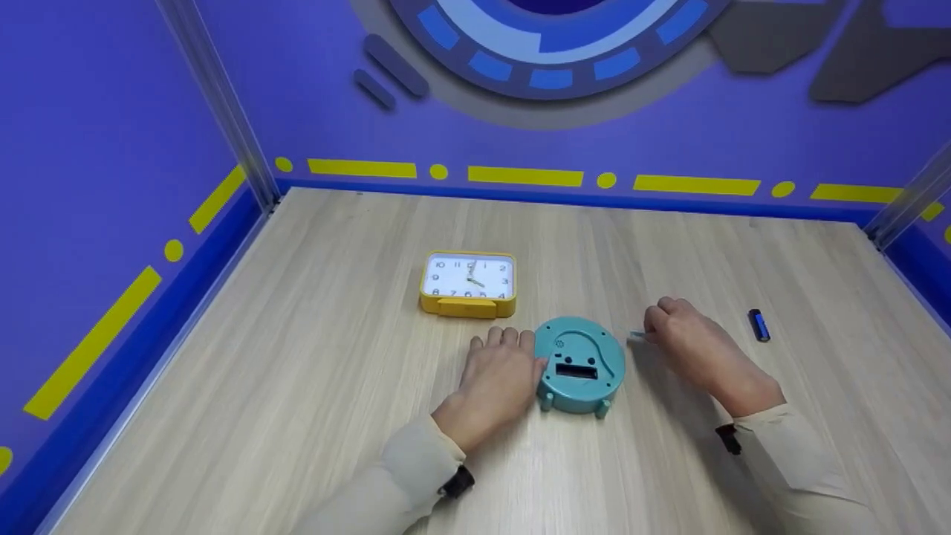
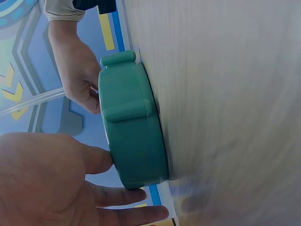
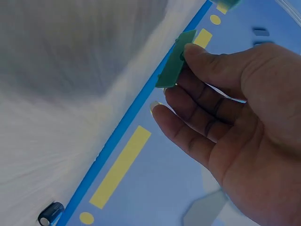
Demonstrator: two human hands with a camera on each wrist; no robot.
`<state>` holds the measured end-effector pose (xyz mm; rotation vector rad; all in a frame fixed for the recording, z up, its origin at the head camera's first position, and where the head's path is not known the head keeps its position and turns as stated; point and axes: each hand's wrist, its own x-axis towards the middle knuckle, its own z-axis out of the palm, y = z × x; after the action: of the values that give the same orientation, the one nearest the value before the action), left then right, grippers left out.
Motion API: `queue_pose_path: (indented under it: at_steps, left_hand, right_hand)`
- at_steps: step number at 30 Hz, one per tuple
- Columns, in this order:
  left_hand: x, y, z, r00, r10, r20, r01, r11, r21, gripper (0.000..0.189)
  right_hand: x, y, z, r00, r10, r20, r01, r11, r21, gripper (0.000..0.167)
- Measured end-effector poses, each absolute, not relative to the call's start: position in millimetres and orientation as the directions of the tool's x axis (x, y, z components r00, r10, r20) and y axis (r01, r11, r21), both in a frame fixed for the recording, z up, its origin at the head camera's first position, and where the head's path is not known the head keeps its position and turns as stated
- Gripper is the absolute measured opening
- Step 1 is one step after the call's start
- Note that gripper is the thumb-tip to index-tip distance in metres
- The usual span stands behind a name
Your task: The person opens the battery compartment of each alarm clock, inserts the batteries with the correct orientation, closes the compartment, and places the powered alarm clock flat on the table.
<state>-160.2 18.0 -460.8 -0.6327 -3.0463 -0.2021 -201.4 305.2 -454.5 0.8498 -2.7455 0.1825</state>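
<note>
A round teal alarm clock (image 1: 579,386) lies back side up on the table, its two stubby feet toward me and its battery slot (image 1: 576,371) uncovered and hollow. My left hand (image 1: 499,379) holds the clock by its left rim. In the left wrist view, the thumb (image 2: 96,159) meets the back edge and the forefinger lies along the side of the clock (image 2: 136,146). To the right of the clock, my right hand (image 1: 691,349) pinches a small teal battery cover (image 3: 176,61) between thumb and fingers, just above the table.
A yellow rectangular alarm clock (image 1: 468,284) lies face up behind my left hand. Farther right, beyond my right hand, is a blue and black battery (image 1: 758,325). Blue printed panels (image 1: 520,148) border the wooden table (image 1: 334,297) at the back and sides.
</note>
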Motion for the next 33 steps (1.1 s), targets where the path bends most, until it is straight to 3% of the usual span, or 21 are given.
queue_pose_path:
  at_steps: [17, 33]
  left_hand:
    - [-160.2, 18.9, -461.6, -0.917, 0.395, 0.056, 0.399, 0.913, 0.083, 0.044]
    - [-159.2, 19.2, -462.2, -0.919, 0.389, 0.061, 0.392, 0.919, 0.043, 0.045]
  right_hand:
    - [-203.1, 309.7, -461.5, -0.845, -0.492, 0.21, -0.521, 0.847, -0.111, 0.019]
    - [-204.3, 311.0, -463.2, -0.843, -0.501, 0.195, -0.529, 0.838, -0.136, 0.015]
